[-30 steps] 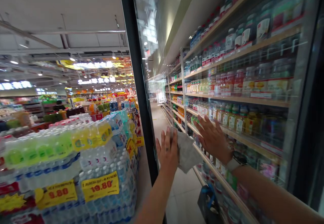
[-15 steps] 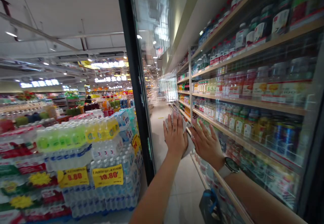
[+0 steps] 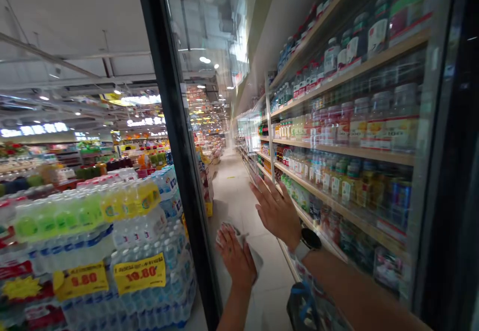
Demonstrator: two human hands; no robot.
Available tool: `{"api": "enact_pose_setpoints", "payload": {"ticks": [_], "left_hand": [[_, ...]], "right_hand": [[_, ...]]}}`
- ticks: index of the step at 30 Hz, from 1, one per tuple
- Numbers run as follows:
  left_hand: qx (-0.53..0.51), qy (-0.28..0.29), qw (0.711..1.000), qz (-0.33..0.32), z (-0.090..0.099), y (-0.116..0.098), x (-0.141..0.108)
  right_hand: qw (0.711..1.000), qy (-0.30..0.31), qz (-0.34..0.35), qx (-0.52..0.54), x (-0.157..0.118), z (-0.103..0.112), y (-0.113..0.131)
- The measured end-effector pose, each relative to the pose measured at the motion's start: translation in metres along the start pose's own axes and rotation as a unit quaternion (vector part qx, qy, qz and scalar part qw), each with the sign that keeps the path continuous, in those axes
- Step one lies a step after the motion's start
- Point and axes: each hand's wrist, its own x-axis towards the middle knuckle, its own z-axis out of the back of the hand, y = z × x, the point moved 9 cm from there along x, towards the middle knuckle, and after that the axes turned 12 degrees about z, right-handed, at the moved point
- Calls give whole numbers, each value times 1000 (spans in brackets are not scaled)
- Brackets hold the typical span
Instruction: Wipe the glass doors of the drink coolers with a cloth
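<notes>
The person's left hand (image 3: 235, 257) sits just right of the black door frame (image 3: 178, 146), low on the glass door (image 3: 374, 121) of a drinks cooler. Its fingers (image 3: 226, 239) lie open over a pale grey cloth (image 3: 255, 261), pressing it flat rather than pinching it. The cloth is bunched, with no clean edge, but its long axis seems to run from under the fingers down and to the right, away from the door frame, with its loose end hanging toward the lower right. Flat under the palm like this, the cloth meets the glass over a broad patch, and even pressure from the whole hand should serve better than pressure from the fingertips alone. The right hand (image 3: 276, 214), further right of the door frame and higher, is empty, its fingers spread and pointing up and to the left; whether they touch the pane cannot be told. A wristwatch (image 3: 310, 239) sits on that wrist. Behind the glass, to the right of the door frame, shelves (image 3: 337, 191) carry rows of bottles (image 3: 359, 126), and left of the frame stands a stack of bottled water (image 3: 149, 281) with yellow price tags (image 3: 139, 273).
</notes>
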Motion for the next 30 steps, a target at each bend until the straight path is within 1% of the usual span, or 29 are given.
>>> {"api": "enact_pose_setpoints", "payload": {"ticks": [1,2,5,7,8,9,10,11,12,13,15,17,19,20,21,22,23,24,25,26,27,30], "left_hand": [[-1,-4,1000,-2,1,-5,17],[-4,-12,1000,-5,3,-14,42],[-6,-30,999,-32,10,-47,139],[-14,-37,999,-34,14,-62,197],[-18,-40,998,-33,15,-66,217],[-21,-43,998,-33,17,-67,229],[-23,-45,998,-33,17,-66,234],[-25,-48,998,-33,18,-63,230],[-25,-51,998,-32,18,-56,220],[-24,-57,998,-27,18,-48,203],[-21,-67,997,-12,16,-25,153],[-15,-69,997,10,14,-1,90],[-10,-41,999,32,9,21,27],[-9,-34,999,38,9,29,0],[-7,-22,999,42,8,34,-20],[-5,-14,999,41,7,36,-32],[-3,-10,999,36,8,34,-35],[2,-9,1000,29,8,29,-28],[8,-12,1000,18,9,20,-11],[14,-20,1000,6,11,7,13],[21,-21,1000,-8,11,-8,42],[6,-28,999,-42,14,-62,138]], "right_hand": [[1000,2,-2,2,0,-1,0],[1000,4,-5,5,0,-1,-1],[1000,8,-7,12,0,-3,-1],[1000,9,-6,12,0,-3,-1],[1000,9,-5,10,0,-3,-1],[1000,8,-5,8,1,-2,-1],[1000,8,-4,6,1,-2,-1],[1000,7,-4,5,1,-2,-1],[1000,6,-4,5,1,-1,-1],[1000,6,-2,6,1,-1,0],[1000,5,-2,9,0,-2,0],[1000,4,-3,13,0,-3,0],[1000,0,-3,16,-1,-2,-1],[1000,-1,-3,17,-1,-2,-1],[1000,-3,-3,18,-1,-1,-1],[1000,-3,-3,18,-1,-1,-1],[1000,-3,-3,18,-1,0,-1],[1000,-3,-2,17,-1,0,0],[1000,-2,-1,15,-1,1,0],[1000,-2,1,12,-1,2,1],[1000,-3,3,9,0,2,1],[1000,-3,2,3,-1,2,2]]}}
